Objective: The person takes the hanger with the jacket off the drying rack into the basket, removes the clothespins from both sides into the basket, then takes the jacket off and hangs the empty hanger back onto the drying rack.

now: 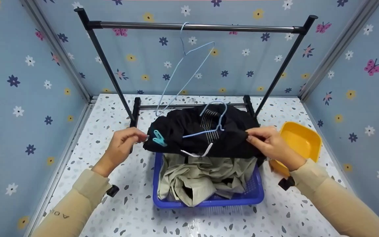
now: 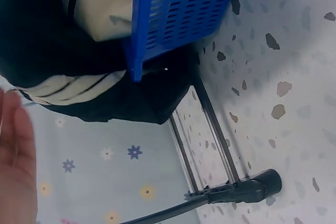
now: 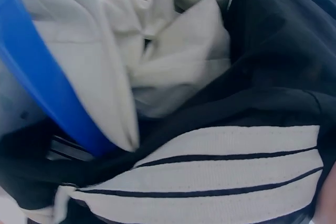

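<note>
A black garment (image 1: 179, 118) with a white drawstring (image 1: 197, 154) is stretched between both hands, over the back of the blue basket (image 1: 209, 204). My left hand (image 1: 122, 143) pinches its left end, beside a teal clothespin (image 1: 159, 139) on the fabric. At the other end, my right hand (image 1: 270, 144) pinches the edge between thumb and fingers. A light blue hanger (image 1: 199, 134) lies against the garment, hook upward, partly hidden by cloth. White stripes (image 3: 220, 171) on the garment show in the right wrist view.
Crumpled beige clothing (image 1: 192, 181) fills the basket. Behind stands a black garment rack (image 1: 110, 70), with another light blue hanger (image 1: 178, 65) on its rail. A yellow bin (image 1: 299, 141) sits at the right, near the right forearm. Patterned walls (image 1: 21, 82) enclose the speckled surface (image 1: 110, 108).
</note>
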Action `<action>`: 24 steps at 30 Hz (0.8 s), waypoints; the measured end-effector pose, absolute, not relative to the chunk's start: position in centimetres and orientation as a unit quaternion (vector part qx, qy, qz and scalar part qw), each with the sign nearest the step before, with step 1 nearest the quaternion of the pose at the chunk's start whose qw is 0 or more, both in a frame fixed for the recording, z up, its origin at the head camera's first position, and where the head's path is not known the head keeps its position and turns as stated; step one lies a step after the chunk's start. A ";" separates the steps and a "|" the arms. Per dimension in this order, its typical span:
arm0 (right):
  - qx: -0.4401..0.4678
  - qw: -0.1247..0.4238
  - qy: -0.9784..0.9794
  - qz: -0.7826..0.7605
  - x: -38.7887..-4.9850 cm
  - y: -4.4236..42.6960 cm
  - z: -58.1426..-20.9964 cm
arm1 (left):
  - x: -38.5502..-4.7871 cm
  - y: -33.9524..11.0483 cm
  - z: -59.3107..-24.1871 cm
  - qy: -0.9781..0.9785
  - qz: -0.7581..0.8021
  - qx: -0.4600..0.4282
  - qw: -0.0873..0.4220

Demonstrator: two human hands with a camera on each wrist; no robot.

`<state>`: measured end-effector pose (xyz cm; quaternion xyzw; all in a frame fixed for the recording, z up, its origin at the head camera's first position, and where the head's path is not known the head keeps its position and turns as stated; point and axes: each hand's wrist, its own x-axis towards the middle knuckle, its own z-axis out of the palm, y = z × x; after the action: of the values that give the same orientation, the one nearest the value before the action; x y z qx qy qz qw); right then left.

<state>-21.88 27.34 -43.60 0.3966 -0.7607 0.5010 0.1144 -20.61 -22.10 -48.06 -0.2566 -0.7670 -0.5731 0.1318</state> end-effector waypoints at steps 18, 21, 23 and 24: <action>0.337 0.121 -0.814 0.457 -22.1 27.6 -47.2 | -19.0 -21.2 -49.4 -0.829 -0.440 -0.341 0.048; 0.349 0.124 -0.817 0.442 -22.3 27.6 -47.3 | -18.5 -20.9 -49.2 -0.823 -0.461 -0.331 0.021; 0.355 0.128 -0.817 0.435 -22.4 27.7 -47.4 | -18.2 -20.8 -49.0 -0.812 -0.481 -0.332 0.010; 0.358 0.129 -0.817 0.432 -22.5 27.7 -47.5 | -18.0 -20.8 -48.8 -0.803 -0.493 -0.335 0.002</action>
<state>-22.50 27.69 -47.46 0.3581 -0.8174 0.4323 0.1295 -18.04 -20.79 -48.81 -0.3350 -0.8031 -0.4927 0.0025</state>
